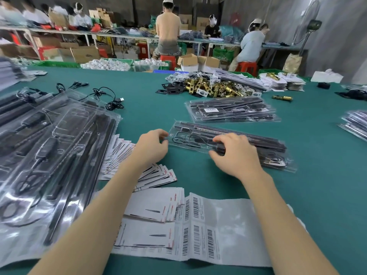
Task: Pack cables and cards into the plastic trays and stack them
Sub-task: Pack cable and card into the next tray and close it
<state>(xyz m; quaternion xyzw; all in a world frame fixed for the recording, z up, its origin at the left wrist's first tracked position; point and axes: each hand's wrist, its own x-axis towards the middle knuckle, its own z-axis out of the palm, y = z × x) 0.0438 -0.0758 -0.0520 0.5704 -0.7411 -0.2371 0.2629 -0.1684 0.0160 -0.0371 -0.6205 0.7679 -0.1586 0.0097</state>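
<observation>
A clear plastic tray [200, 130] lies on the green table in front of me, holding black parts and a coiled black cable. My left hand [152, 144] pinches its left end with curled fingers. My right hand [236, 153] rests on the tray's middle, fingers curled over its near edge. White cards [156, 207] with red print fan out near my forearms, beside barcode label sheets [210, 231]. A stack of filled trays [232, 111] sits farther back. Loose black cables [107, 98] lie at the left rear.
A large overlapping spread of clear trays [49, 155] covers the left of the table. Brass lock parts [216, 88] are heaped at the back, more tray stacks [355, 124] at the right edge. Several people work at benches behind.
</observation>
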